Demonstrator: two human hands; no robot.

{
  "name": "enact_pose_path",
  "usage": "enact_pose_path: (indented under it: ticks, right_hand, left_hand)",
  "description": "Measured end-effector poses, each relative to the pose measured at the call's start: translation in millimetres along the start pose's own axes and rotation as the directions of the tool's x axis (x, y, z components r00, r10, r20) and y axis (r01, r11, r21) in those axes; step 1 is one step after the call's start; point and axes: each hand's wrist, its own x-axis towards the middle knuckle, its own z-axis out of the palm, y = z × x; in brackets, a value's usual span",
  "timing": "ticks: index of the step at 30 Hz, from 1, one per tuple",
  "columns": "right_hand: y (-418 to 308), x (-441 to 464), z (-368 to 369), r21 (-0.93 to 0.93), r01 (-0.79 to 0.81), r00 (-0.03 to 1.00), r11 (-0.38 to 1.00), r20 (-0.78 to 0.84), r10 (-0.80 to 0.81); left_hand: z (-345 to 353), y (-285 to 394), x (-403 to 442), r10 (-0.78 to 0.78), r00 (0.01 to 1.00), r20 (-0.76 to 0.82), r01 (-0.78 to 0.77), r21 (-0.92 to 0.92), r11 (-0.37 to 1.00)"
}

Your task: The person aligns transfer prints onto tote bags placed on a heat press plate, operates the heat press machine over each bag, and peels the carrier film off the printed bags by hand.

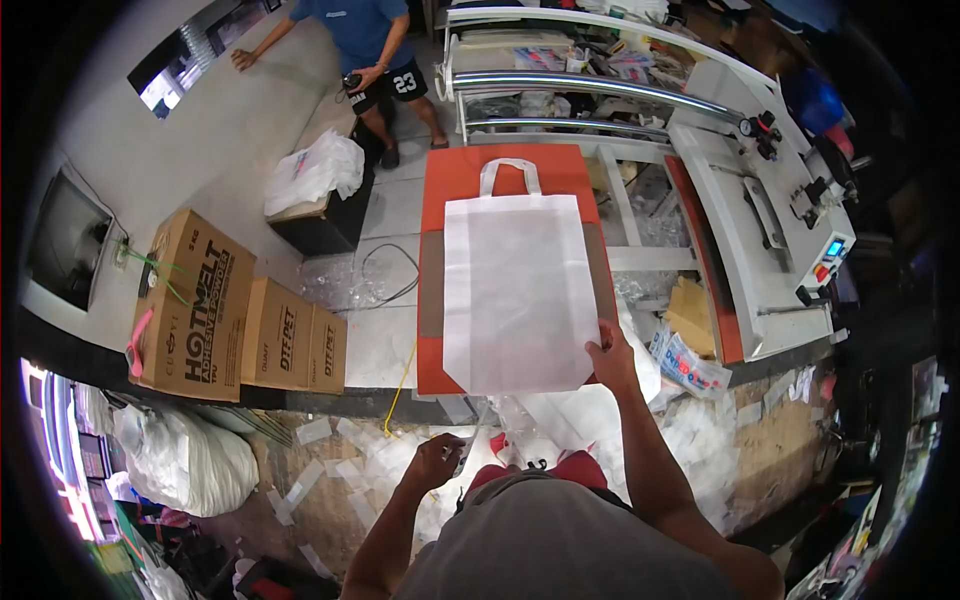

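Observation:
A white tote bag lies flat on the orange-red pad of a heat press, its looped handles pointing away from me. My right hand is at the bag's lower right edge, thumb and fingers closed on the fabric there. Lower and to the left, my left hand hangs below the pad's front edge with its fingers curled. A thin pale strip shows beside those fingers, but I cannot make out what they hold.
The press's white upper unit, with a lit control panel, stands at the right. Cardboard boxes sit at the left. Another person stands at the back, holding a dark object. Plastic and paper scraps litter the floor.

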Motion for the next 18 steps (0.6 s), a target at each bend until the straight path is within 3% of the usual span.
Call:
enact_pose_path:
  ticks: [3,9,13,15,17,18]
  right_hand:
    - [-4.7,-4.1,-5.3,0.009,0.006,1.000,1.000,-0.018,-0.006]
    - [-4.9,-0.4,-3.1,-0.136,-0.016,1.000,0.991,-0.025,0.012]
    - [-18.8,-8.9,-14.3,-0.136,0.031,0.998,0.990,-0.050,-0.038]
    - [-20.2,-10.2,-21.5,-0.177,0.033,0.997,0.984,-0.060,-0.044]
    - [-11.9,-4.8,-34.5,-0.143,0.054,0.961,0.988,-0.262,-0.091]
    - [-6.6,-0.5,-42.0,-0.142,0.054,0.961,0.988,-0.261,-0.090]
  left_hand:
    - [3.0,18.0,-0.2,0.011,1.000,0.002,-0.011,-0.002,1.000]
    - [-2.9,97.4,-5.4,-0.007,0.986,0.167,0.004,0.019,1.000]
    - [-15.7,141.4,2.5,0.169,0.955,0.243,-0.173,-0.008,0.985]
    - [-37.2,166.6,16.2,0.383,0.884,0.269,-0.350,-0.164,0.922]
    - [-51.2,159.4,49.7,0.392,0.913,0.114,-0.351,-0.271,0.896]
    - [-68.1,171.1,67.3,0.323,0.945,0.062,-0.299,-0.243,0.923]
